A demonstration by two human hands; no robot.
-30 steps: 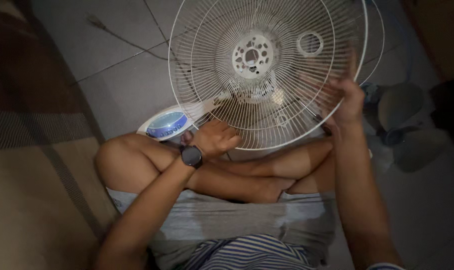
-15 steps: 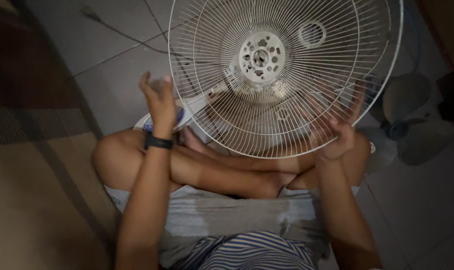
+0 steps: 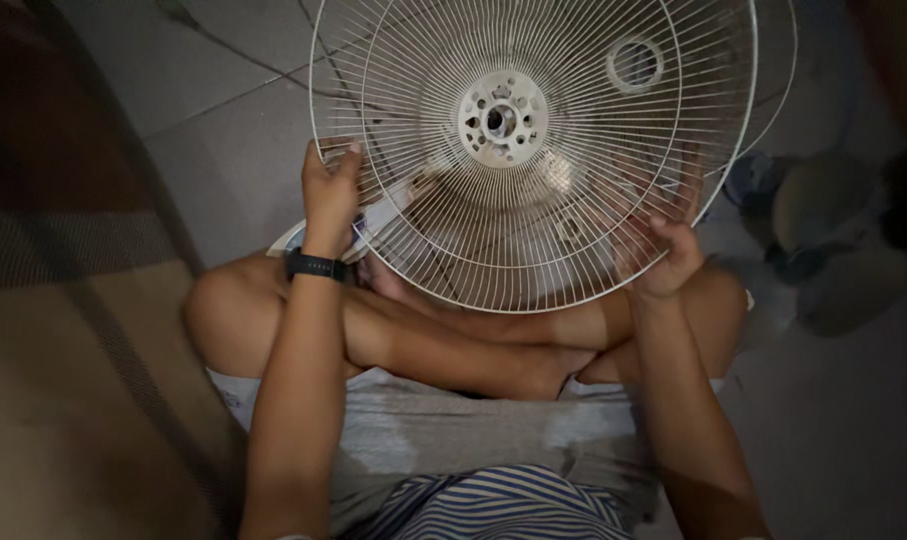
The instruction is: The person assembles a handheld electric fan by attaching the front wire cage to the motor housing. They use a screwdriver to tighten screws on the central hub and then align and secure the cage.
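Your left hand [image 3: 331,195] has come onto the white fan grille [image 3: 534,150], fingers curled over its left rim; your right hand [image 3: 669,255] clasps the lower right rim, holding it above your crossed legs [image 3: 444,335], with grey floor tiles [image 3: 224,150] behind.

Blue oval control panel [image 3: 326,236] on white fan base, mostly hidden behind left wrist.

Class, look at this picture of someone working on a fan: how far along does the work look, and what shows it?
Done: the white wire fan guard is off the fan, and the dark blade lies apart on the tiled floor. In hand: the left hand grips the guard's rim and the right hand supports its other side, over crossed legs. Left: the fan base lies beneath, with neither guard nor blade mounted.
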